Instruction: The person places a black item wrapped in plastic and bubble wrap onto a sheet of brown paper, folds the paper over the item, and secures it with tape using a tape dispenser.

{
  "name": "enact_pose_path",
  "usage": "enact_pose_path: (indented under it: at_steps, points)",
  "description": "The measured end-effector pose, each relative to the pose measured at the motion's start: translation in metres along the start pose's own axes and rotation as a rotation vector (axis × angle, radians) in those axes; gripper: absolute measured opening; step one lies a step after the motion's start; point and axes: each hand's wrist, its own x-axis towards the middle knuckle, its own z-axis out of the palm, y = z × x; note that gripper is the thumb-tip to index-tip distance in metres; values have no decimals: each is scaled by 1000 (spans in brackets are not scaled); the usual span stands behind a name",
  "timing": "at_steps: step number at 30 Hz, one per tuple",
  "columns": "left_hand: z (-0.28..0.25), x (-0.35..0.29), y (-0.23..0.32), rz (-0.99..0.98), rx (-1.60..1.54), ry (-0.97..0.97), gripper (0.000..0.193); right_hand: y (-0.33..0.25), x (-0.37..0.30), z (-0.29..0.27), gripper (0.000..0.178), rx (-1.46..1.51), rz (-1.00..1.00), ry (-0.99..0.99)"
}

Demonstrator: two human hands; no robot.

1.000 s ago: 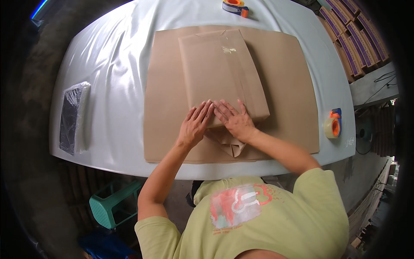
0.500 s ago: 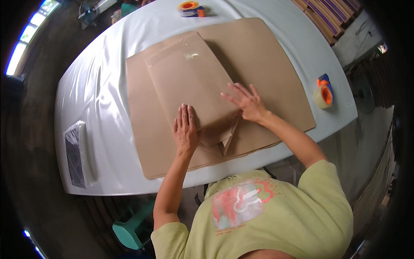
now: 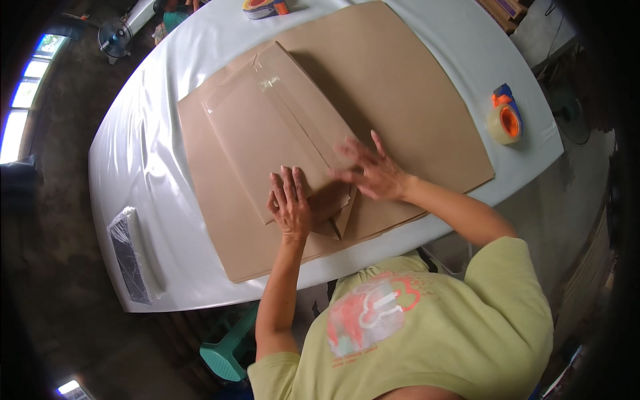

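A brown cardboard box (image 3: 260, 127) lies on a larger flat stack of cardboard sheets (image 3: 427, 100). Clear tape shows at its far end, and a seam runs lengthwise along its top. The near end has loose flaps (image 3: 339, 203) standing out. My left hand (image 3: 291, 205) rests flat on the box's near left part, fingers stretched. At the near right corner, my right hand (image 3: 375, 172) touches the edge with fingers spread, the tips slightly blurred.
On the pale covered table (image 3: 150, 173) sit a tape dispenser (image 3: 507, 120) at the right and another tape dispenser (image 3: 263, 8) at the far edge. A plastic-wrapped dark packet (image 3: 130, 257) lies at the left. Below stands a green stool (image 3: 227, 350); a fan (image 3: 115, 39) is at the far left.
The view has shifted a little. The seam on the box top now shows as a dark open line. My right hand has moved at the near right corner; my left hand stays on the box.
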Motion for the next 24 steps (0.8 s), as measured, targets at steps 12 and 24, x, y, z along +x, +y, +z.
enact_pose_path:
  at_steps: [12, 24]
  points:
    - [-2, 18, -19, 152, -40, -102, 54, -30, 31, 46, 10, -41, -207, 267]
    - [-41, -13, -82, 133, -387, -398, 75, -37, 38, 30, 19, 340, 60, 163]
